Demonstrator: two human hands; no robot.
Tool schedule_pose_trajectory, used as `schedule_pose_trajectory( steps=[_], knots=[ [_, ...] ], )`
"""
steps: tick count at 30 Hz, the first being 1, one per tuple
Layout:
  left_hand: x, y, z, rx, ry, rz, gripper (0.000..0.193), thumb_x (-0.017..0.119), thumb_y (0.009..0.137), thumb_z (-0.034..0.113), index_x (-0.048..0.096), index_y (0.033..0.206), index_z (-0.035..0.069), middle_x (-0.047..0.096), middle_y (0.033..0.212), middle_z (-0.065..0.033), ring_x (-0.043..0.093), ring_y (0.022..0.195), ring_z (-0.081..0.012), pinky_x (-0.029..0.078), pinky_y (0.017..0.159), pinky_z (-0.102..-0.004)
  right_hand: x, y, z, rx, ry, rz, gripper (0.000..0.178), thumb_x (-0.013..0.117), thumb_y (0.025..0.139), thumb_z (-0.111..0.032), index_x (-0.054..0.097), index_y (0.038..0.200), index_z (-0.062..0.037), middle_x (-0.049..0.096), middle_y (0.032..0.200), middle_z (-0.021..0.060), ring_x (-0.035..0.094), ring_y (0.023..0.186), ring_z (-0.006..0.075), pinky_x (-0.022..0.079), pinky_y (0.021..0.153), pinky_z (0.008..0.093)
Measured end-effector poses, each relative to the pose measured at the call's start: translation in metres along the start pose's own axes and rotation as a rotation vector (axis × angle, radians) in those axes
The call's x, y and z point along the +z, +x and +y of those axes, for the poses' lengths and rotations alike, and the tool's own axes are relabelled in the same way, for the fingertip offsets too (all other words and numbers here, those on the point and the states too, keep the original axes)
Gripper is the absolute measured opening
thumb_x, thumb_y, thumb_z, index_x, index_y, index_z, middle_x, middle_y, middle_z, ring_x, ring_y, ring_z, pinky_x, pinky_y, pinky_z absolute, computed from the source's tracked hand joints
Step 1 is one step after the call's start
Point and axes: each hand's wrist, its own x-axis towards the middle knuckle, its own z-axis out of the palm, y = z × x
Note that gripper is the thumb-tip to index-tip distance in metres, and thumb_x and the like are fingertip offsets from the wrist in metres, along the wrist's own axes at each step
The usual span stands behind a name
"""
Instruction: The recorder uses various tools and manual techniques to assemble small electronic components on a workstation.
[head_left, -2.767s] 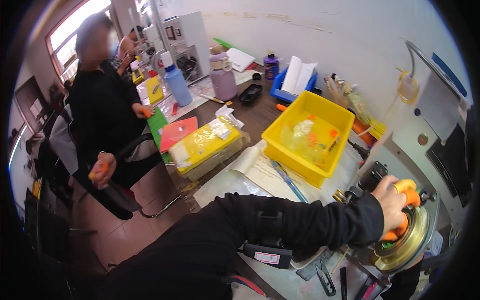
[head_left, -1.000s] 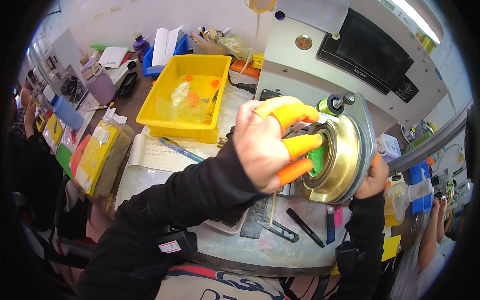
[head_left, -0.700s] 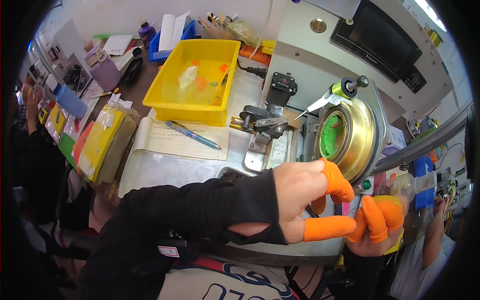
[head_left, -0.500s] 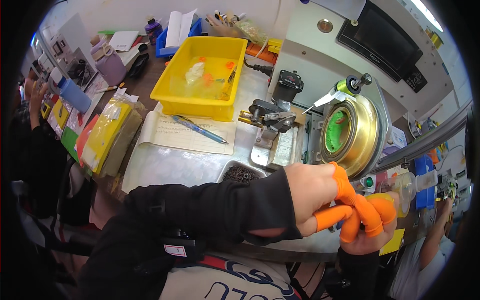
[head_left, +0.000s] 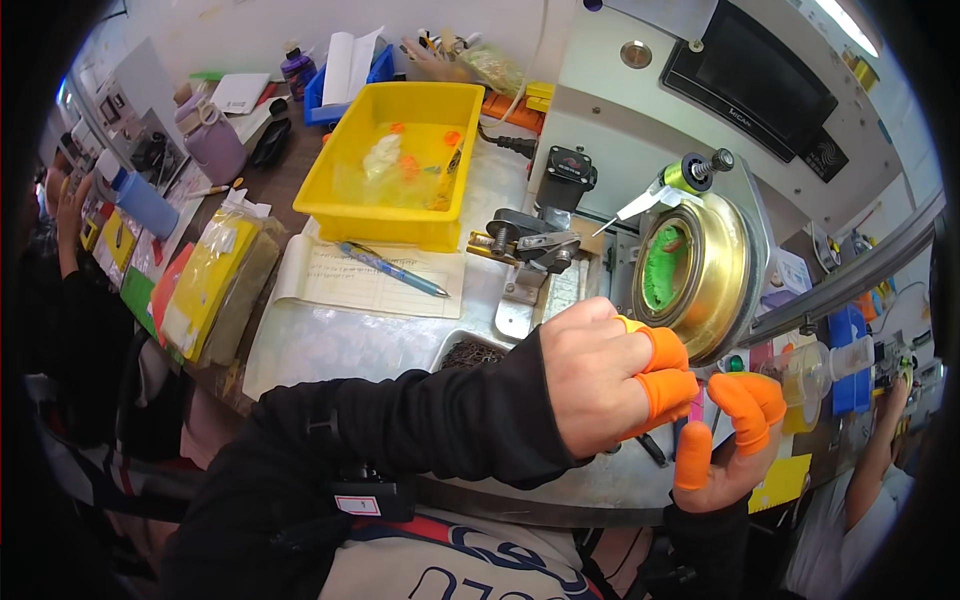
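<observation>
Reaching across from the left, my left hand is in front of the brass-coloured wheel with the bright green ring inside. Its fingers, in orange finger cots, are curled under and pressed together; whatever they hold, if anything, is hidden. My right hand is just to its right, palm turned up. The orange-covered thumb and fingers there are bent but apart, with nothing visible between them. Left of the wheel is a metal clamp fixture. A metal tray of small dark pieces lies partly behind my left sleeve.
A yellow bin with a few small items stands behind an open notebook bearing a blue pen. Bagged yellow packets lie at the left. A clear plastic cup is beyond my right hand. Other people work at both sides.
My hands, which were touching at the fingers, have come apart. The left hand has shifted left and slightly up; the right hand's thumb and fingers have spread.
</observation>
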Motion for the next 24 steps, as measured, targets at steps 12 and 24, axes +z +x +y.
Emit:
schedule_pose_trajectory(
  steps=[12,24],
  knots=[
    [-0.019,0.013,0.020,0.082,-0.010,-0.208,0.031,0.068,0.054,0.007,0.062,0.084,0.017,0.056,0.082,0.0036,0.050,0.063,-0.0116,0.033,0.059,-0.0278,-0.018,-0.001,0.000,-0.192,-0.074,-0.022,0.020,0.066,0.062,-0.012,0.057,0.080,-0.0091,0.051,0.072,0.0009,0.049,0.062,0.0182,0.034,0.056,0.0313],
    [0.009,0.010,0.012,-0.418,-0.610,-0.182,0.017,0.064,0.066,-0.001,0.058,0.081,0.004,0.056,0.081,-0.0083,0.053,0.066,-0.0133,0.042,0.057,-0.0229,-0.018,-0.015,0.013,-0.079,0.091,0.006,0.036,0.064,0.068,-0.028,0.052,0.092,-0.0045,0.050,0.084,0.0115,0.046,0.073,0.0283,0.037,0.066,0.0379]
  ],
)
